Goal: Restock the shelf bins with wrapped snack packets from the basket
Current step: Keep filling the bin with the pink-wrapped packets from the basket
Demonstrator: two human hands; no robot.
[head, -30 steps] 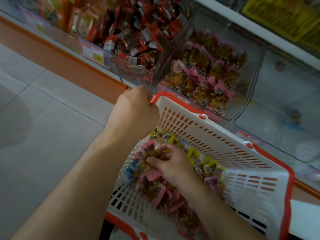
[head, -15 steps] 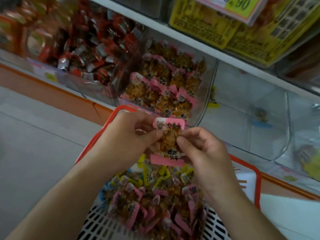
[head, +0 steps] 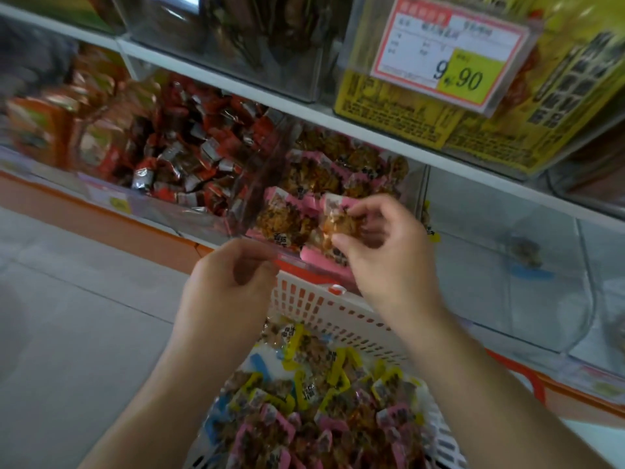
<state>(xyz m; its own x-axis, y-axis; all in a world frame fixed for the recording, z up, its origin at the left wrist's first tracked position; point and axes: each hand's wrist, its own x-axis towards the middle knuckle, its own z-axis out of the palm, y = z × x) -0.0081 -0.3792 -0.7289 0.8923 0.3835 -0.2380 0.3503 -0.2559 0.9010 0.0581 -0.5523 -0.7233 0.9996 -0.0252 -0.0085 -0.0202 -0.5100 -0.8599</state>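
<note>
Open mouth of the pink-packet bin (head: 338, 170), between raised clear lid (head: 257, 184) and basket rim (head: 304, 265)

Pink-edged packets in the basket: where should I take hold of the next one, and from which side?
Judging by shape, pinch a pink-edged packet by its flat sealed pink end strip, coming from above through the basket opening. The strips stick up from the pile; the lumpy clear middles look slippery. The right hand holds one over the bin now.

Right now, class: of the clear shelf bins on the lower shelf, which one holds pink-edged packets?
The middle bin, where the right hand holds a pink packet; its left neighbour holds red wrappers.
</note>
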